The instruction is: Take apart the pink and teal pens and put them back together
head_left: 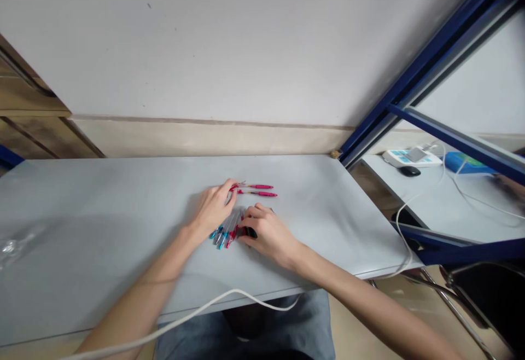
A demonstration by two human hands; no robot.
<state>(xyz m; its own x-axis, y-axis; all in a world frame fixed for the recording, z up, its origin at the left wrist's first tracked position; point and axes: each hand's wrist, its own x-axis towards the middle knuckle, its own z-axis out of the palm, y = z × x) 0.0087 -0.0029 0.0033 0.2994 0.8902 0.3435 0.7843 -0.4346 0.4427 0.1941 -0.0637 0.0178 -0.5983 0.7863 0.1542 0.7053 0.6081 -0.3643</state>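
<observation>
Two red pens (262,193) lie side by side on the grey table, pointing right. My left hand (215,205) is at their left ends, its thumb and forefinger pinched on a red pen. Closer to me, several clear-barrelled pens with blue and red ends (223,234) lie in a slanted bunch. Over the right side of this bunch, my right hand (264,231) curls its fingers round a black-ended pen (250,232). Most of that pen is hidden under the hand.
Crumpled clear plastic (10,248) lies on the table (102,201) at left. A white cable (197,311) crosses the front edge. Beyond the blue frame (410,81) at right are a black mouse (409,171), a white device (414,156) and a blue box (467,164).
</observation>
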